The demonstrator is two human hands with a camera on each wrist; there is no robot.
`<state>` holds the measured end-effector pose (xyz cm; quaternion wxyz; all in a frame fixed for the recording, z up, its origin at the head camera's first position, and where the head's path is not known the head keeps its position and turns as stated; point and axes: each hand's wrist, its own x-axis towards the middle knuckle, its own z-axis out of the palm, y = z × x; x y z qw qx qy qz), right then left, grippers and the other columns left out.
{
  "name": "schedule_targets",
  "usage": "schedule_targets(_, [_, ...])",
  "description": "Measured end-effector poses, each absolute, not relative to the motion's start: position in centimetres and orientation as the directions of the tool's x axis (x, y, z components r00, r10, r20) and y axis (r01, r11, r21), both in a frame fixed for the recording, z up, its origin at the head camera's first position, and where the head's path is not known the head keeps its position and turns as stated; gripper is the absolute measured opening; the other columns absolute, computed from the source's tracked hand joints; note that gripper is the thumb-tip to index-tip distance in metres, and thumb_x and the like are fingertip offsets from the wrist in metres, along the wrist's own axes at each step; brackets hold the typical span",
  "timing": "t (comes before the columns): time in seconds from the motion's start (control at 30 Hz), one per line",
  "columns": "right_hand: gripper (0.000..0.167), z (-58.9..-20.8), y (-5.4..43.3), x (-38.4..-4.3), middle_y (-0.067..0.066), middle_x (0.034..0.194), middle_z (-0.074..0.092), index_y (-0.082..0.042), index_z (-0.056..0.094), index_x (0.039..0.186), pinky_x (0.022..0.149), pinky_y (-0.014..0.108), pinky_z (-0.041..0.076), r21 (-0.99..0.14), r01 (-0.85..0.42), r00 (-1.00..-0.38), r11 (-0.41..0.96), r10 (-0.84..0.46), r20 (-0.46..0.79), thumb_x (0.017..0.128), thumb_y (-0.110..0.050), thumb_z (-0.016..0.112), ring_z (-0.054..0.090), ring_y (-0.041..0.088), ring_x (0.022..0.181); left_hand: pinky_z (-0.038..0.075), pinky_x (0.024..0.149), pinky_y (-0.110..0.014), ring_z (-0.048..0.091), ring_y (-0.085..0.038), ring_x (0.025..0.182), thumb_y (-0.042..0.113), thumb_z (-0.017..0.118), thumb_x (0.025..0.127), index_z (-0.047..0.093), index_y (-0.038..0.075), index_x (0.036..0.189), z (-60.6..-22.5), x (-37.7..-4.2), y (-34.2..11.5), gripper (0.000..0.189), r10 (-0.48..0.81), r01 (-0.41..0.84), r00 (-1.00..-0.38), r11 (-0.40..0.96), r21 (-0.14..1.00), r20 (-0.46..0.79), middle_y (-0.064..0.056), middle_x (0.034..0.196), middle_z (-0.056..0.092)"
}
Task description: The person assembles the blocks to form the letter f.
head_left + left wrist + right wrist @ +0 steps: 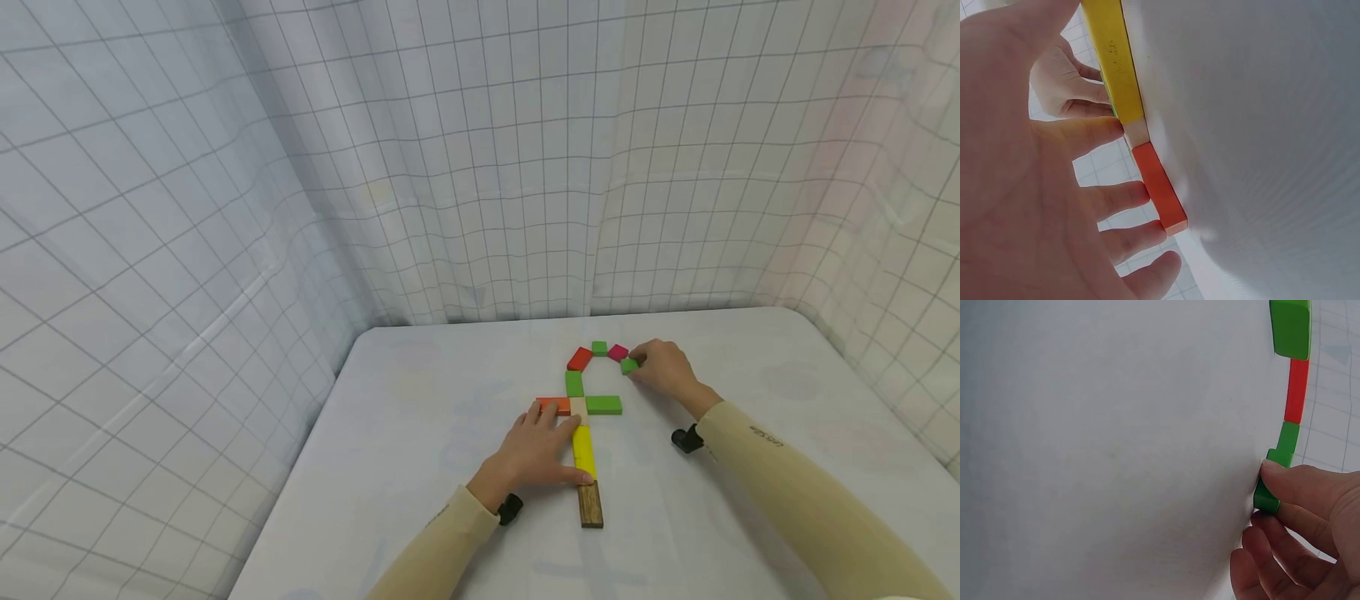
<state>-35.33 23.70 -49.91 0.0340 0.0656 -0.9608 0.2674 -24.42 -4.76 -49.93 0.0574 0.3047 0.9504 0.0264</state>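
Observation:
My right hand pinches a small green block between thumb and fingers, at the right end of a curved row of blocks. Close beside it lies a magenta block. My left hand is spread with its fingers extended. Its fingertips touch the orange block and the pale block, and its thumb lies at the near end of the yellow block. A brown wood-grain block continues the line toward me.
A longer green block extends right from the pale block. Above it the curve holds another green block, a red block and a small green block. Grid-patterned curtains surround the white table.

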Motion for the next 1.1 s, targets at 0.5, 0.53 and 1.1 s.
schedule_targets(0.5, [0.047,-50.0,23.5,-35.3,0.021,0.113,0.069,0.004,0.066,0.127,0.087,0.051,0.052,-0.521,-0.136,-0.991,0.843,-0.108,0.083,0.084,-0.01,0.079,0.063,0.036,0.103,0.03,0.114,-0.054,0.019,-0.036,0.147,0.085,0.057,0.075,0.034,0.031,0.157,-49.9,-24.3,-5.1,0.1,0.579,0.568,-0.81,0.814,0.119,-0.091,-0.01,0.159,0.028])
schedule_targets(0.53, [0.047,-50.0,23.5,-35.3,0.021,0.113,0.069,0.004,0.066,0.127,0.087,0.051,0.052,-0.52,-0.137,-0.99,0.843,-0.109,0.084,0.084,-0.01,0.079,0.062,0.036,0.103,0.031,0.114,-0.054,0.02,-0.036,0.147,0.084,0.057,0.075,0.034,0.03,0.157,-49.9,-24.4,-5.1,0.1,0.578,0.568,-0.811,0.815,0.117,-0.091,-0.01,0.159,0.028])
schedule_targets(1.1, [0.052,-48.3,23.5,-34.8,0.023,0.117,0.067,0.001,0.065,0.131,0.081,0.049,0.054,-0.506,-0.202,-0.978,0.839,-0.149,0.143,0.083,-0.013,0.081,0.063,0.037,0.1,0.031,0.114,-0.053,0.027,-0.03,0.142,0.077,0.058,0.083,0.034,0.03,0.158,-48.9,-24.6,-5.4,0.092,0.555,0.548,-0.83,0.83,0.103,-0.057,-0.007,0.16,0.027])
